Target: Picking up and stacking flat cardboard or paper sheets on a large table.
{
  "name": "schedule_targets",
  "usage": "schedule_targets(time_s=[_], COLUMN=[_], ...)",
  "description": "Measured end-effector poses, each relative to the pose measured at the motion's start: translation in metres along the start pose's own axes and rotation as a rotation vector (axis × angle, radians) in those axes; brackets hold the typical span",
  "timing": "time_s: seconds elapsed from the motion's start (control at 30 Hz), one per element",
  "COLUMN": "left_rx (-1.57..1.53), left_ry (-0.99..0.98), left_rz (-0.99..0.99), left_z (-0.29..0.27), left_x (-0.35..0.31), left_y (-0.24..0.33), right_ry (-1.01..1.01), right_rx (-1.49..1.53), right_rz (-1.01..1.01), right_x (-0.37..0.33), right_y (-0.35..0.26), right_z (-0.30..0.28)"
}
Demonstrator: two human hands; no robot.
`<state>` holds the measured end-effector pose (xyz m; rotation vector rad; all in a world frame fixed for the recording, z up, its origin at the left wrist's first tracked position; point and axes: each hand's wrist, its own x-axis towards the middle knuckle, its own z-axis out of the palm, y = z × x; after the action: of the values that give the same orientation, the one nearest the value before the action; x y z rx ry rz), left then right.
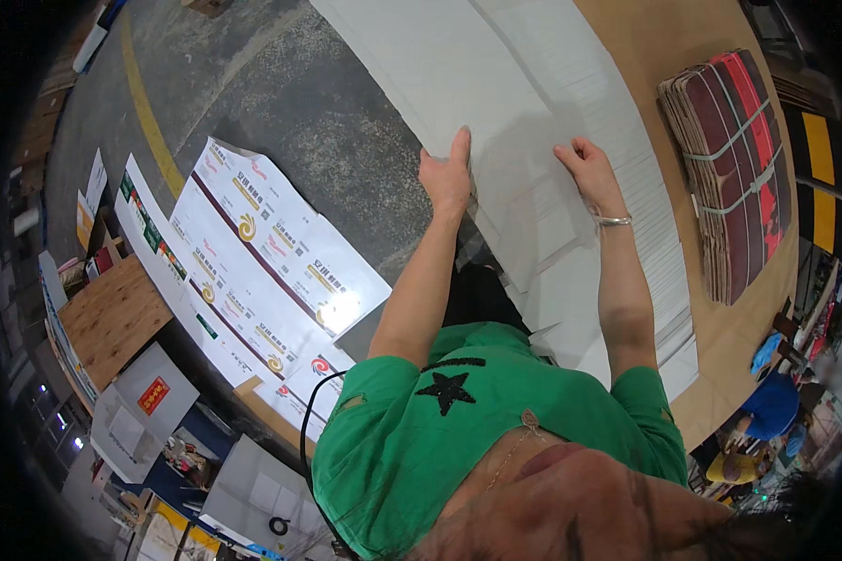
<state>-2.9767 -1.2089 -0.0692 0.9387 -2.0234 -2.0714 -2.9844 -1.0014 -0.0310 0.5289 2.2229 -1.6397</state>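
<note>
While both arms reach far from the green shirt [496, 421], the scene orders itself so:

Left hand: the left hand [447, 178] lies flat and open on the left edge of the white sheets [496, 84], thumb pointing far.

Right hand: the right hand [589, 173] rests open on the same stack, fingers curled, gripping nothing.

Sheets' axis: long, running near-right to far-left along the worktop [664, 37].

Nearer hand: about equal; both touch the top sheet.

Open room: grey floor [290, 103] left of the edge; bundled dark-red cartons [730, 168] stand well right.
</note>
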Motion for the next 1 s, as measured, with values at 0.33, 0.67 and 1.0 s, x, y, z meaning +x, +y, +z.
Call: schedule_targets(time_s=[0.33, 0.67, 1.0], left_rx=[0.112, 0.179, 0.253], left_ry=[0.084, 0.111, 0.044], left_rz=[0.063, 0.053, 0.023], left_z=[0.001, 0.0, -0.002], left_x=[-0.002, -0.005, -0.009], left_y=[0.004, 0.006, 0.007], right_ry=[0.043, 0.017, 0.064], right_rx=[-0.246, -0.106, -0.275], right_rz=[-0.011, -0.023, -0.012], right_x=[-0.015, -0.007, -0.02], right_y=[-0.025, 0.005, -0.005], right_z=[-0.004, -0.002, -0.009])
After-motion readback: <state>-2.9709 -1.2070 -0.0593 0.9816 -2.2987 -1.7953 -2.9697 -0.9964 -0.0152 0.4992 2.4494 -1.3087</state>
